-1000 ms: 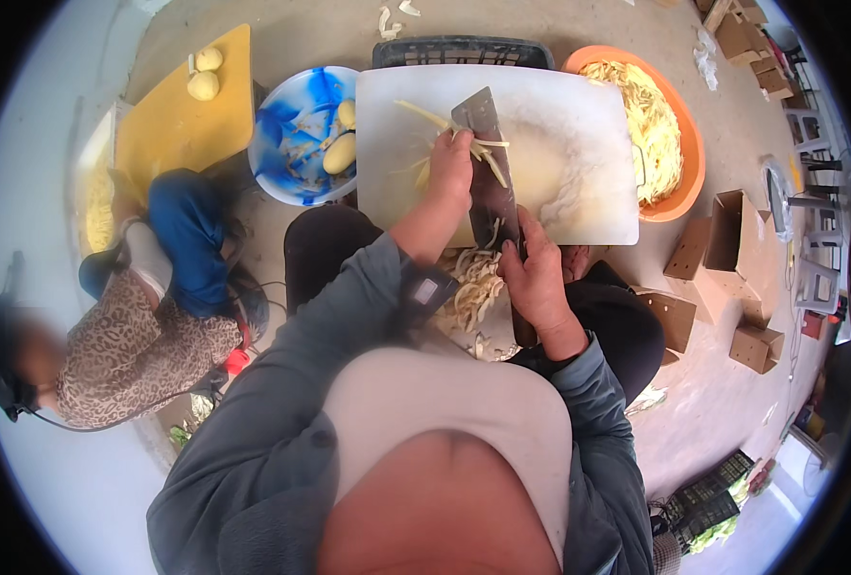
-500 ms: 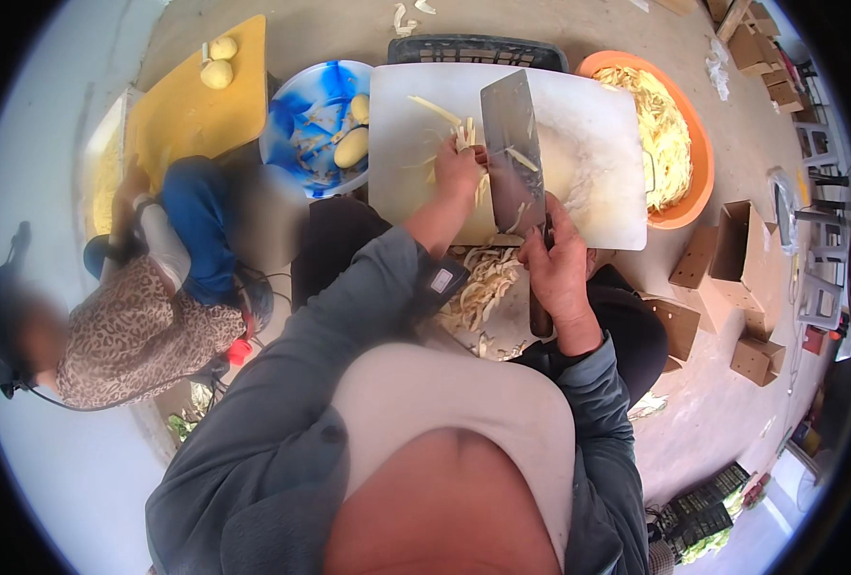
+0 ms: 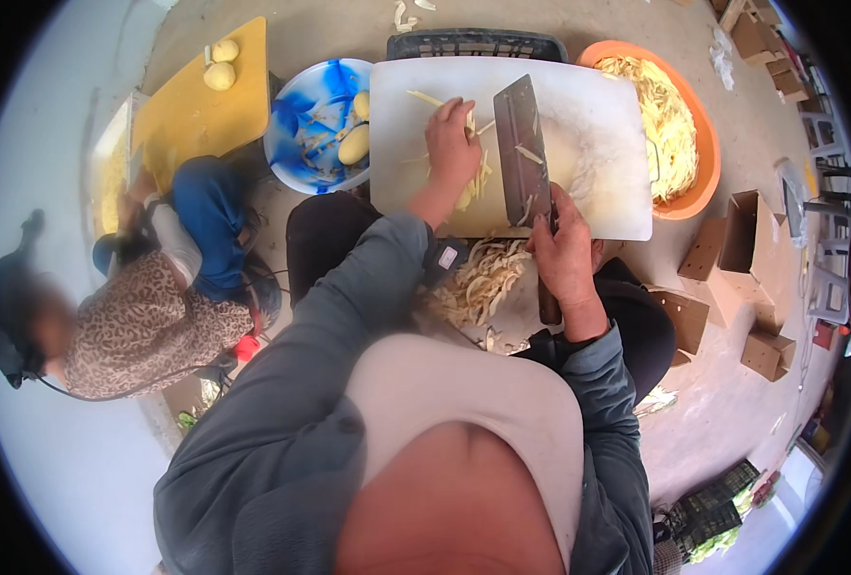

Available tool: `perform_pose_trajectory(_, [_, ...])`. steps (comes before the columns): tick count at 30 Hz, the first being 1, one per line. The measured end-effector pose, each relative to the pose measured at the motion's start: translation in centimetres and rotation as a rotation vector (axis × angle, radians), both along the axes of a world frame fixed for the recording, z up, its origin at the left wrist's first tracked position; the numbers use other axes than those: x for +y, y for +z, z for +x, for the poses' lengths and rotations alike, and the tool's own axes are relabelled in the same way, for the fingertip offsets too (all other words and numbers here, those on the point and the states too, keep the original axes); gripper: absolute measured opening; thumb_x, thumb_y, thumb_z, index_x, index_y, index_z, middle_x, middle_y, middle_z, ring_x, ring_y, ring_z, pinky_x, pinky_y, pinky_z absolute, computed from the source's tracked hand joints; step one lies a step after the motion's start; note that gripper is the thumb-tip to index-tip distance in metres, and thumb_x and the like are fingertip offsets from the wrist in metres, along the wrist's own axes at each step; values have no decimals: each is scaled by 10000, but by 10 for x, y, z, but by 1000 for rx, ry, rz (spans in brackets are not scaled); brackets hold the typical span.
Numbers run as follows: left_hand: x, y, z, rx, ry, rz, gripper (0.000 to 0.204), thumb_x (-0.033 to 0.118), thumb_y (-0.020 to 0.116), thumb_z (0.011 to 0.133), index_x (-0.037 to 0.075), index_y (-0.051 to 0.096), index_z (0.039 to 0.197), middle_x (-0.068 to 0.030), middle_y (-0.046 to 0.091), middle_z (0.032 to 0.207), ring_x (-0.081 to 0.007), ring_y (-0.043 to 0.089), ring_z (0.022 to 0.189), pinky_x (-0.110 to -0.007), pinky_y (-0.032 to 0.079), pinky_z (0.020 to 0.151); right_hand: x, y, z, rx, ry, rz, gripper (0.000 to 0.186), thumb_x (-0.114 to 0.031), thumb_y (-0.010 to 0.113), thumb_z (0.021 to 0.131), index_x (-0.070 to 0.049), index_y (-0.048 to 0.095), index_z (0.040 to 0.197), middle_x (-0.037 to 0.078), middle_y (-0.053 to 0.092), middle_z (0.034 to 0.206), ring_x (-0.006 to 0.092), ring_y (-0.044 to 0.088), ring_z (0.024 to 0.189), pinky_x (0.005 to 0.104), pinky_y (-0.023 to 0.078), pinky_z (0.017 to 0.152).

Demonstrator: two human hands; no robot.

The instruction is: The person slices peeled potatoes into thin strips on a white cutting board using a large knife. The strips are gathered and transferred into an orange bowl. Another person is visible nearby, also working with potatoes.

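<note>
My right hand (image 3: 567, 254) is closed round the handle of a wide cleaver (image 3: 521, 144). Its blade points away from me over the white cutting board (image 3: 603, 144), with a few bits of pale strip stuck to it. Just left of the blade, my left hand (image 3: 452, 146) has its fingers curled on a bunch of pale yellow strips (image 3: 477, 182) on the board. More loose strips lie around that hand, one (image 3: 423, 97) beyond it. Part of the bunch is hidden by the fingers.
Right of the board stands an orange basin (image 3: 708, 158) full of strips. A blue-and-white basin (image 3: 286, 86) with peeled oval pieces is at left. Peelings (image 3: 488, 287) lie below the board. At far left a person (image 3: 157, 326) sits by a yellow board (image 3: 205, 110). Cardboard boxes (image 3: 746, 240) stand right.
My left hand has moved a little up and left across the strips, away from the blade. The cleaver stays in my right hand, shifted slightly right, its blade seen more edge-on.
</note>
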State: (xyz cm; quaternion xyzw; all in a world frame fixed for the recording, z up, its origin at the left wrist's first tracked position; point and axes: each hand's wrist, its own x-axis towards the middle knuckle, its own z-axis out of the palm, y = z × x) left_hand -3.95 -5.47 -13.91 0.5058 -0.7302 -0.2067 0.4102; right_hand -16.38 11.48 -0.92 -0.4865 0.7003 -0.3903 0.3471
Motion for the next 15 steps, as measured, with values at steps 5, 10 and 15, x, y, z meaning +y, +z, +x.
perform_pose_trajectory(5, [-37,-21,17,-283,-13,-126,425,25,623,739,96,636,1158,-100,562,1271,-310,460,1251,-479,303,1077,-1,-4,-1,7,-12,-2,400,41,498,862,57,480,1261,181,615,784,211,606,550,344,489,556])
perform_pose_trajectory(10, [-37,-37,31,-521,-56,-54,422,53,613,745,141,659,1155,-48,585,1222,-260,455,1253,-441,253,1101,-4,-23,-11,100,-11,-24,381,28,513,838,61,503,1217,267,628,897,397,635,774,437,498,710])
perform_pose_trajectory(15, [-31,-27,37,-565,-32,42,328,130,629,757,162,707,1074,-42,600,1130,-247,496,1167,-452,274,1062,-7,-47,-17,205,-4,-82,362,22,513,810,57,521,1170,312,609,991,495,575,939,501,471,814])
